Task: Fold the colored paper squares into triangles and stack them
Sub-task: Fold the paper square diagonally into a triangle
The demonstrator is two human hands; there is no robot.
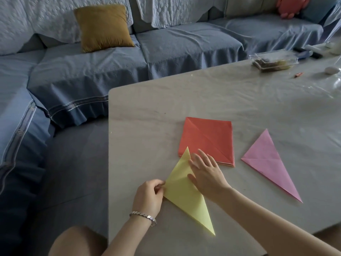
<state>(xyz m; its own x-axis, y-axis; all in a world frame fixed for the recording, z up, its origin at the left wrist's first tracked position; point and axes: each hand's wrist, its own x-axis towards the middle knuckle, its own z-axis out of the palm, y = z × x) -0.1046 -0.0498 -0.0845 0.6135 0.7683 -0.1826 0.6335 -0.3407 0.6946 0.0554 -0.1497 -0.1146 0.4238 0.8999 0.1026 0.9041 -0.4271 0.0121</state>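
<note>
A yellow paper triangle [186, 193] lies folded near the table's front left. My left hand [148, 196] pinches its left corner between thumb and fingers. My right hand [206, 172] rests flat on its upper edge, fingers spread and pointing up left. Just behind it sits a stack of orange-red paper squares [208, 139], the top one marked by a diagonal crease; the yellow tip overlaps its near corner. A pink paper triangle [267, 161] lies alone to the right.
The pale table [184, 100] has its left edge close to my left hand. At the far right stand a clear plastic box [273, 61], a small orange item [298, 75] and a white object [332, 69]. A blue sofa with a mustard cushion [103, 27] surrounds the table.
</note>
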